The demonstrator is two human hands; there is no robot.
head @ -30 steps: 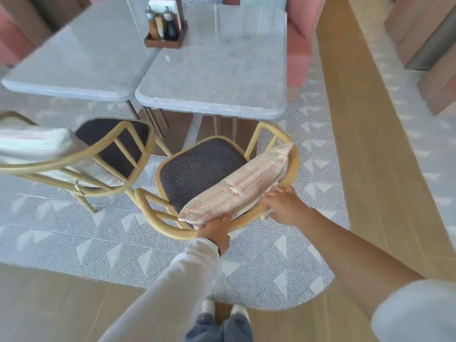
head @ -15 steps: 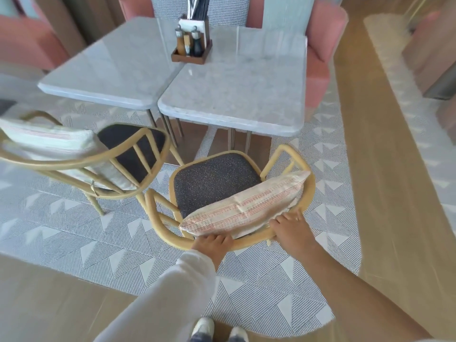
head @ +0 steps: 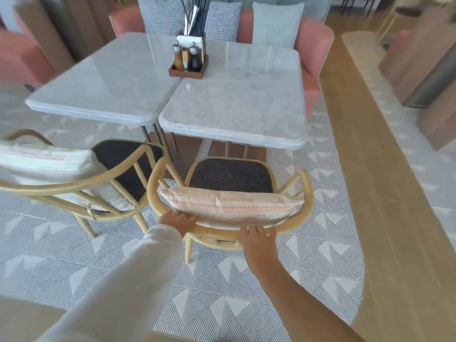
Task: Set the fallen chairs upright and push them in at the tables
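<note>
1. Head view, nearest first: my left hand [head: 178, 221], white sleeve down to the wrist, is curled over the curved back rail of the chair in front of me [head: 306, 193], near its left end. My right hand [head: 256, 236] lies on the same rail further right, fingers spread flat over the wood — resting and pressing more than gripping, as far as I can tell.
2. That chair stands upright on the patterned rug [head: 222, 304], its striped cushion [head: 229, 206] leaning against the backrest and the dark seat facing the right-hand table [head: 237, 107]. So the lifting part looks done for this one.
3. Left to do here, I judge, is the push — the seat's front edge sits just short of the tabletop's near edge, not yet tucked beneath it.
4. A second chair [head: 74, 183] to my left is also on its legs, with its own cushion, but it is angled away from the left-hand table [head: 103, 90] and stands apart from it, so it likely still needs turning and sliding in.
5. Farther off, both marble tops carry only a condiment caddy [head: 188, 61] where they meet. Whether other chairs lie fallen elsewhere, I cannot tell.
</note>
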